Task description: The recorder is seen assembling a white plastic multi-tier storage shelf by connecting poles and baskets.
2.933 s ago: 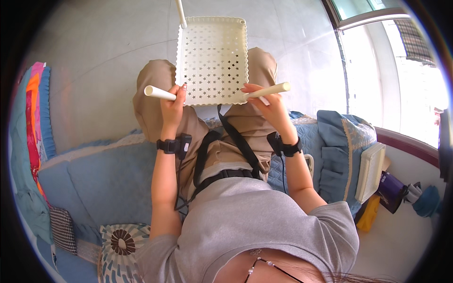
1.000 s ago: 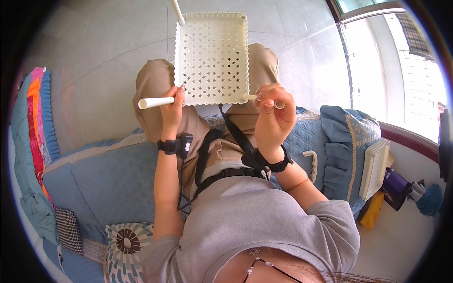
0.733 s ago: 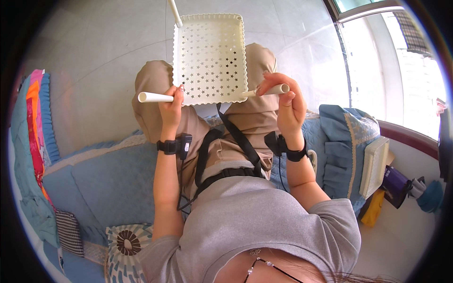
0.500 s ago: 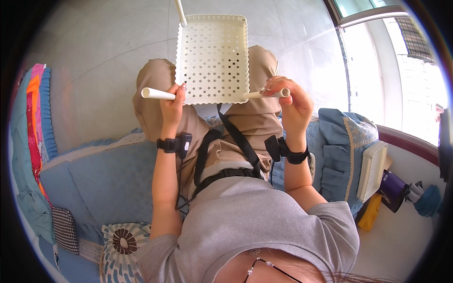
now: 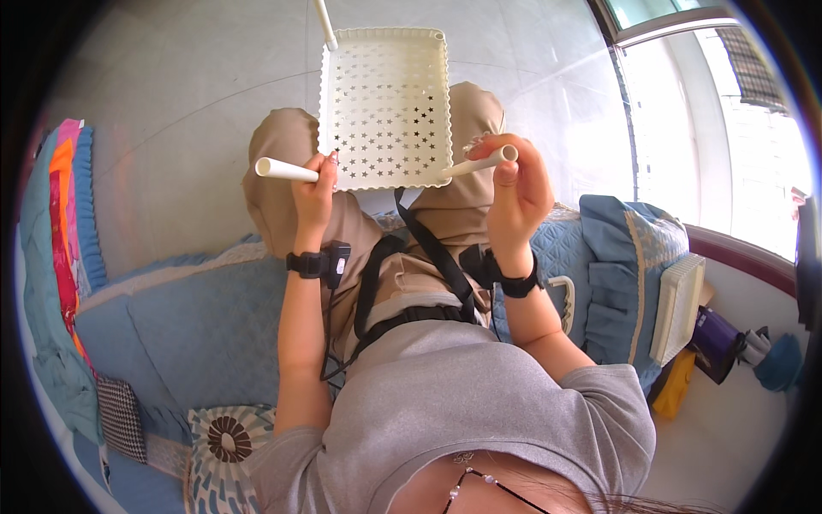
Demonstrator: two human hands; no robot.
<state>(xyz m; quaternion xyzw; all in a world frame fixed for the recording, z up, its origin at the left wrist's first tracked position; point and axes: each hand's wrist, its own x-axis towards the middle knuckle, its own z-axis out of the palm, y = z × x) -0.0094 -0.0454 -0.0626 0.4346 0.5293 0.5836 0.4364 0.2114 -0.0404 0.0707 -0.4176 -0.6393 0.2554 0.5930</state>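
Note:
A cream plastic basket tray (image 5: 385, 111) with star-shaped holes and a scalloped rim lies across my knees. White tubes stand at three of its corners: a far-left tube (image 5: 324, 24), a near-left tube (image 5: 285, 170) and a near-right tube (image 5: 479, 163). The far-right corner shows only a round socket. My left hand (image 5: 317, 182) is closed around the base of the near-left tube, by the tray's rim. With fingers and thumb, my right hand (image 5: 519, 184) grips the near-right tube toward its free end. That tube's lower end meets the corner, tilted.
Blue quilted sofa covering (image 5: 154, 334) spreads under and beside me. To my right lie a white curved plastic piece (image 5: 562, 301) and, farther off, another cream tray (image 5: 676, 310). A patterned cushion (image 5: 224, 445) is at the lower left. Grey tiled floor (image 5: 188, 94) extends ahead.
My right hand has moved left and slightly up, swinging the near-right tube's free end with it. The white curved piece on the sofa shows more now. My left hand stays in place.

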